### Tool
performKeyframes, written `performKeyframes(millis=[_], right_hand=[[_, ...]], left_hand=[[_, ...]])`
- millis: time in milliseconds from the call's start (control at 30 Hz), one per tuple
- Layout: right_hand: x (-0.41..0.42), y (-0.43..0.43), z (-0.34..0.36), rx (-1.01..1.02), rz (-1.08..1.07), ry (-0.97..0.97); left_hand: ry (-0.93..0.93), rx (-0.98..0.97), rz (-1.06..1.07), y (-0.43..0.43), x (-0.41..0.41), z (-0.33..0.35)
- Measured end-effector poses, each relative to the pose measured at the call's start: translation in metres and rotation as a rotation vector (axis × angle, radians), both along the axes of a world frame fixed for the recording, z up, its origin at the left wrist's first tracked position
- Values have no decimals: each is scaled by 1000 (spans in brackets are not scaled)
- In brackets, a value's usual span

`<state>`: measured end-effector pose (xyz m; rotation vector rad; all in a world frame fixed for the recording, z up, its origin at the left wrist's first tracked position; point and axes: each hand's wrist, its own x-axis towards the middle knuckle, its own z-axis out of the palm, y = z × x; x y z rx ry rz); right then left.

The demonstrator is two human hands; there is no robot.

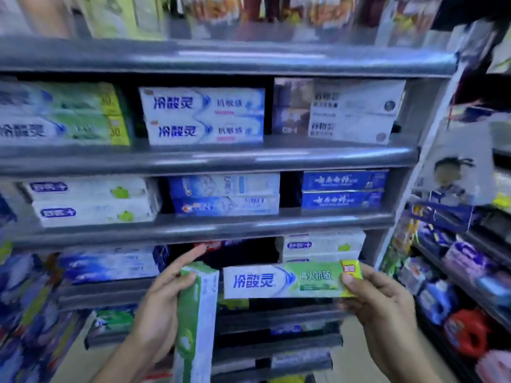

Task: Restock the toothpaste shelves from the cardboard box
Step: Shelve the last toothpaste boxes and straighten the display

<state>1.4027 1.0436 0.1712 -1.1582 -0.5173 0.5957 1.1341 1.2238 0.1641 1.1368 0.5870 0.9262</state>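
Note:
My left hand [163, 308] grips a green and white toothpaste box [197, 322] held upright, its top end near the third shelf. My right hand [384, 308] pinches the yellow end of a second green and white toothpaste box [284, 280], held flat with its printed face toward me. Both boxes hover in front of a dark gap [235, 252] in the third shelf row. The grey shelves [221, 158] above carry stacked toothpaste boxes; matching green ones [63, 114] sit on the upper row at the left. The cardboard box is out of view.
Blue and white toothpaste stacks [204, 114] and dark blue ones [343, 189] fill the upper rows. A white stack [320, 244] sits right of the gap, blue boxes [110, 264] to its left. A side rack [459, 286] at the right holds packaged goods and a red item [467, 333].

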Motion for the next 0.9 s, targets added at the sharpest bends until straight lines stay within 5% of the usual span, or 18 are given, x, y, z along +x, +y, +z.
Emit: performKeyframes(millis=[333, 533, 667, 900], right_hand=[[-29, 47, 92, 322, 145, -86], [-71, 88, 122, 421, 228, -146], [-119, 127, 145, 422, 268, -312], [-180, 204, 184, 293, -6, -753]], left_hand=[[84, 296, -83, 20, -43, 88], [179, 240, 166, 45, -80, 116], [83, 283, 338, 42, -121, 136], [141, 440, 516, 88, -190, 193]])
